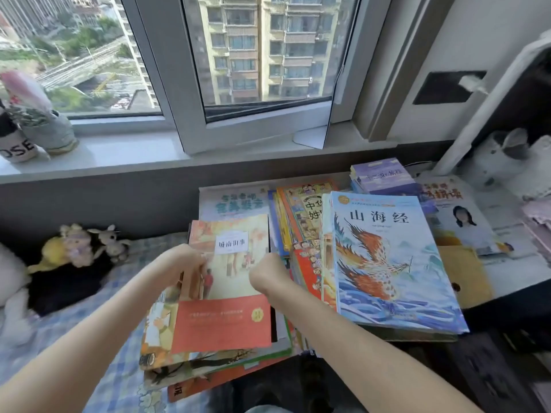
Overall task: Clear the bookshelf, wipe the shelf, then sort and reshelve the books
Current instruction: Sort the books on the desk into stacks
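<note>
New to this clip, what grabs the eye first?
The big blue bird-cover book lying at right stands out most. Centre frame, the left hand and right hand hold the red-banded book by its side edges. Plush toys lie far left.

I note a grey window frame (179, 84) above a pale sill (119, 150). On the sill at left stand a lettered vase (18, 147) and a grey-green pot (53, 132) of flowers. Plush toys (80, 245) lie on a blue checked sheet (125, 293). The blurred white shape (507, 153) at far right is possibly another plush.
</note>
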A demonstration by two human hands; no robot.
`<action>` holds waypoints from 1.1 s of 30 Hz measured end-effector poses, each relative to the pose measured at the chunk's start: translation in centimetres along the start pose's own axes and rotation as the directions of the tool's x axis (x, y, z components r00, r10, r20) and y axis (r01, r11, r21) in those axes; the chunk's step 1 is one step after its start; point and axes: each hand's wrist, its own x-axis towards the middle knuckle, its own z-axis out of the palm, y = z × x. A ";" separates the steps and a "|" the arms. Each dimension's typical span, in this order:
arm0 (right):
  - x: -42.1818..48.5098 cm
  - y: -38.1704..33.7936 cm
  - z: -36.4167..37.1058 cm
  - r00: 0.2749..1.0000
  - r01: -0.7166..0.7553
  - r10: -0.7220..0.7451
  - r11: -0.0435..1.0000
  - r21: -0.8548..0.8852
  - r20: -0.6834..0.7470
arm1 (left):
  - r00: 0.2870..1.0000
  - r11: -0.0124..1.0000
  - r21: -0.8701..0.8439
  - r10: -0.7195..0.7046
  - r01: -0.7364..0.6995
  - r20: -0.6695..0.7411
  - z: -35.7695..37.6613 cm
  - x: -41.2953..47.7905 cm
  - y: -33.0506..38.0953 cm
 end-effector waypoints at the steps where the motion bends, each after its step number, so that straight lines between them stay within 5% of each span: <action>1: 0.3 0.3 0.6 1.000 -0.015 0.015 1.000 -0.011 -0.004 | 0.999 0.998 0.041 -0.040 0.039 0.013 0.5 -0.2 -0.5; 4: -0.1 0.1 1.2 1.000 0.000 0.001 0.989 -0.147 0.006 | 0.993 0.973 0.202 -0.116 0.108 0.027 1.6 -0.6 -0.7; 7: -3.4 -2.0 -0.7 0.977 0.213 -0.207 0.945 -0.250 0.047 | 0.990 0.880 0.475 0.079 -0.015 -0.115 0.6 0.3 0.7; 10: -8.6 -4.2 -4.6 0.870 0.492 -0.482 0.856 -0.160 0.101 | 0.918 0.807 0.572 0.327 -0.149 -0.223 -0.4 0.8 4.9; 14: -11.2 -5.9 -12.3 0.762 0.630 -0.632 0.774 -0.067 -0.139 | 0.781 0.755 0.499 0.584 -0.424 -0.220 0.0 0.0 12.2; 20: -3.3 -2.4 -24.9 0.776 0.459 -0.309 0.874 0.157 -0.549 | 0.668 0.638 0.444 0.736 -0.629 -0.109 5.6 -3.1 22.1; 25: 5.7 5.3 -33.9 0.787 0.245 0.062 0.881 0.404 -0.613 | 0.669 0.628 0.389 0.743 -0.674 -0.039 11.0 -3.1 27.2; 30: 15.4 12.9 -39.4 0.636 -0.027 0.443 0.831 0.556 -0.632 | 0.660 0.620 0.347 0.751 -0.704 -0.003 15.7 -1.6 31.2; 33: 20.3 18.3 -41.0 0.575 -0.217 0.494 0.861 0.460 -0.652 | 0.652 0.623 0.321 0.758 -0.713 -0.021 17.8 -0.5 32.6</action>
